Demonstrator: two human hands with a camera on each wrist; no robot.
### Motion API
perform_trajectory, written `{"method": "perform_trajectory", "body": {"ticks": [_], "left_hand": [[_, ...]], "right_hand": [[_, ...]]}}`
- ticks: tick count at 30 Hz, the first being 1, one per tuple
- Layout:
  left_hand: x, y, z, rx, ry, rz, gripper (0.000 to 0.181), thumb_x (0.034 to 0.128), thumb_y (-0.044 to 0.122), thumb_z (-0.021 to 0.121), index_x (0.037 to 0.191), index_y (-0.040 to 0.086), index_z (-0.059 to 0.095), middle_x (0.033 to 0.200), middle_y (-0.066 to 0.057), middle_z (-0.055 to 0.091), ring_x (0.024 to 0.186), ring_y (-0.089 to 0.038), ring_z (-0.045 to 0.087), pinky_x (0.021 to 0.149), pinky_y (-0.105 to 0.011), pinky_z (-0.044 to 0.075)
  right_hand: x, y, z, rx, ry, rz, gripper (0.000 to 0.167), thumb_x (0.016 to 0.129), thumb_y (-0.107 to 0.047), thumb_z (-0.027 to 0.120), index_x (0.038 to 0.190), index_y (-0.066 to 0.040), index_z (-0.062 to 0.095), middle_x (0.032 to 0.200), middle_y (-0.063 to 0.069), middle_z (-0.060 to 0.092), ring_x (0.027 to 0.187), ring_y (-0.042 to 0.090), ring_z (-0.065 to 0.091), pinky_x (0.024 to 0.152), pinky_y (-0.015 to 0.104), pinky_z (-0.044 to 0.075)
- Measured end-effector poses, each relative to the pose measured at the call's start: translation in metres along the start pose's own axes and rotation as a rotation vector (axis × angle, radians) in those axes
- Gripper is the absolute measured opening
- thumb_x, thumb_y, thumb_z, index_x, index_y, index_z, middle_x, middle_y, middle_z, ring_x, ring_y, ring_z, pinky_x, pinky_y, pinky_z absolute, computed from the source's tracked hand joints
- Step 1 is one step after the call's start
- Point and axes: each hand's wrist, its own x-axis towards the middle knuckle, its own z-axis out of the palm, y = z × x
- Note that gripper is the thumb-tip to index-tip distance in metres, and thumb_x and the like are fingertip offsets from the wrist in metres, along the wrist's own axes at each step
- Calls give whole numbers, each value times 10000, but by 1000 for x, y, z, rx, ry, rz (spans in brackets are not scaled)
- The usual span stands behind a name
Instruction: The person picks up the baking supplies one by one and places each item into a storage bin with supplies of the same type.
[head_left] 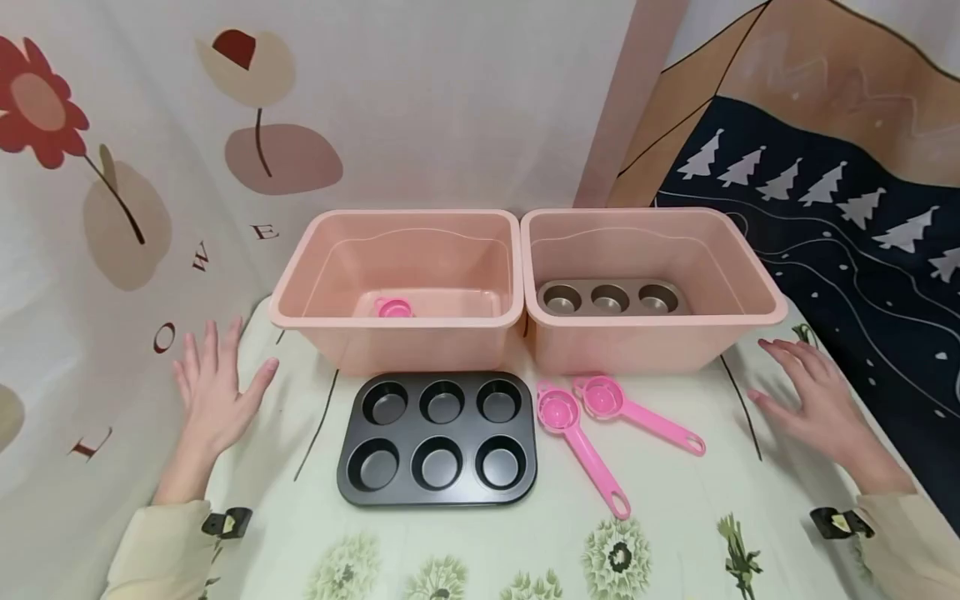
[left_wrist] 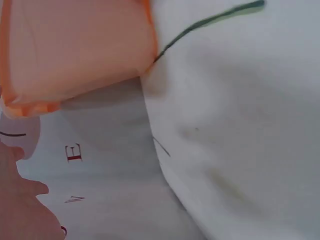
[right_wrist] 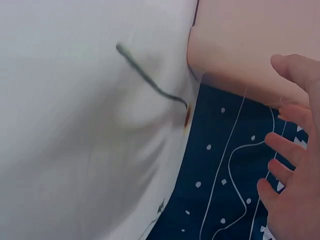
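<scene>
- Cream-sleeved left hand point(head_left: 213, 404), nearest the camera with its black wrist strap point(head_left: 227, 522): fingers straight and spread, holding nothing, left of the bins.
- Right hand point(head_left: 825, 408): fingers loosely bent, released from everything, near the right end of the right bin.
- Left pink plastic bin point(head_left: 405, 346), upright on the cloth-covered bench point(head_left: 690, 500); inside sits a pink scoop bowl point(head_left: 394, 308).
- Right pink plastic bin point(head_left: 645, 346), close beside it; inside, a brownish muffin tin point(head_left: 611, 300) shows three cups, the front wall hiding the rest.
- Black six-cup muffin tin point(head_left: 437, 439), just in front of the left bin.
- Two long-handled pink scoops point(head_left: 592, 467), right of that tin, handles slanting rightward.
- Behind, white flower-printed cloth point(head_left: 450, 108); at right, navy tree-printed cloth point(head_left: 825, 250).
</scene>
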Motion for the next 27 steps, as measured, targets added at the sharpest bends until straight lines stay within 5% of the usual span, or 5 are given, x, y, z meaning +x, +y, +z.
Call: {"method": "perform_trajectory", "body": {"ticks": [4, 17, 27], "left_hand": [[10, 7, -4, -41, 28, 21, 754, 976, 475, 439, 1556, 94, 142, 1563, -282, 40, 1415, -440, -102, 1059, -619, -142], [48, 32, -6, -191, -4, 95, 743, 986, 405, 474, 1554, 71, 131, 1559, -262, 134, 1423, -433, 48, 1095, -621, -14], [70, 37, -8, -287, -92, 0, 732, 987, 394, 482, 1572, 238, 69, 1591, -160, 123, 1416, -430, 118, 1032, -711, 124]], "right_hand": [[0, -3, 6, 60, 35, -62, 605, 888, -350, 673, 1361, -11, 507, 1297, 290, 458, 1242, 503, 335, 1089, 561, 187], [-1, -26, 22, 156, -6, -54, 643, 823, -84, 742, 1403, -9, 475, 1348, 236, 455, 1241, 430, 344, 1086, 432, 224], [10, -42, 35, 189, -28, -89, 653, 808, -50, 747, 1401, -11, 477, 1366, 232, 460, 1258, 387, 365, 1079, 260, 200]]}}
